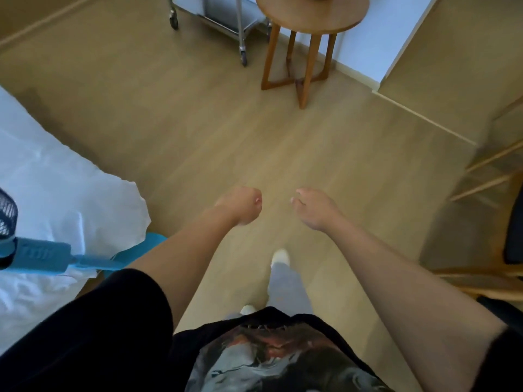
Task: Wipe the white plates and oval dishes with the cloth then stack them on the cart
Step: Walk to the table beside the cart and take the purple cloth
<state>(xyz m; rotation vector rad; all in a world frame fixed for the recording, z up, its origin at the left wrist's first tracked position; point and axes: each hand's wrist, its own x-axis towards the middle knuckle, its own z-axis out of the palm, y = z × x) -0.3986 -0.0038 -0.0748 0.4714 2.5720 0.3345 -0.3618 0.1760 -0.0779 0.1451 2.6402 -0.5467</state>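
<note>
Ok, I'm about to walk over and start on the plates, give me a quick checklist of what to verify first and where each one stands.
1. Left hand free: ok, fingers curled, holding nothing.
2. Right hand free: ok, loosely curled, holding nothing.
3. Cloth in hand: not ok, none in view.
4. Plates and dishes located: cannot tell, none visible; the round wooden table top is cut off by the frame.
5. Cart reachable: ok, it stands ahead on the left, beside the table.
6. Path across the floor: ok, nothing lies on it.
</note>
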